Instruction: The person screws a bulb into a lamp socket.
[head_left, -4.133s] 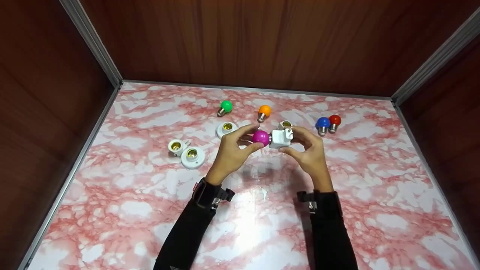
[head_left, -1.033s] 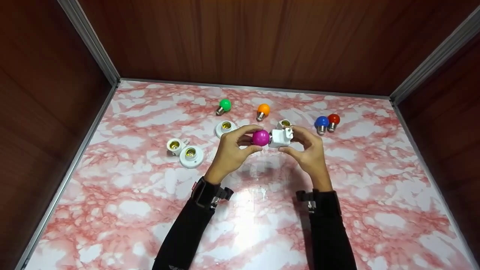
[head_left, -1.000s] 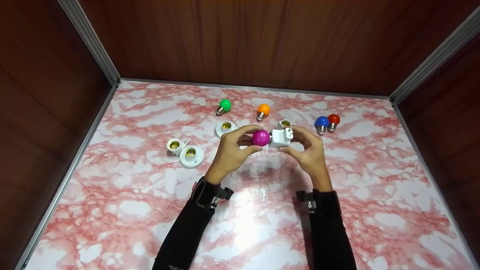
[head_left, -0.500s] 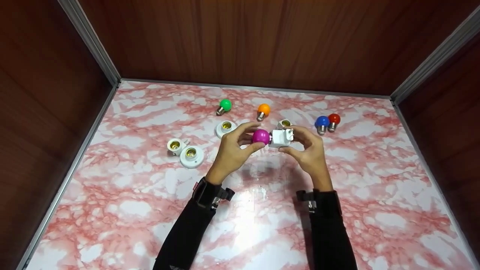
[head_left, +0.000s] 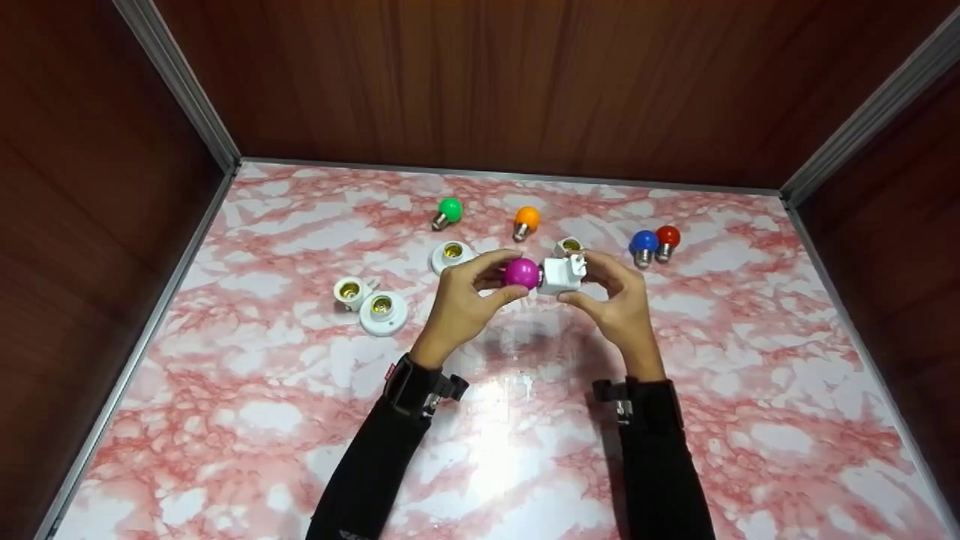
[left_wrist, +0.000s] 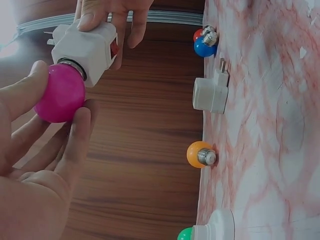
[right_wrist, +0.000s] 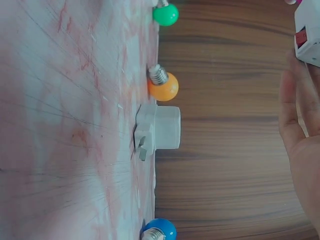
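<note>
A magenta light bulb (head_left: 522, 274) is held between the thumb and fingers of my left hand (head_left: 463, 304). Its metal base sits in the mouth of a white plug-in lamp socket (head_left: 559, 276), and a thin ring of metal still shows between them in the left wrist view. My right hand (head_left: 619, 304) grips that socket from the right, its plug prongs pointing right. A red switch (left_wrist: 114, 48) shows on the socket's side. Both hands are raised above the table. In the right wrist view, only part of the socket and right hand appear, at the right edge.
Behind the hands lie a green bulb (head_left: 450, 209), an orange bulb (head_left: 527, 218), a blue bulb (head_left: 644, 242) and a red bulb (head_left: 667, 236). Another plug-in socket (left_wrist: 210, 93) stands beyond the held one. Round white sockets (head_left: 383, 313) and a plug-in one (head_left: 350, 291) lie left.
The left fingers loosened off the bulb about a second ago, came forward, and now hold it again, thumb on its front. The right hand and socket stay nearly in place.
</note>
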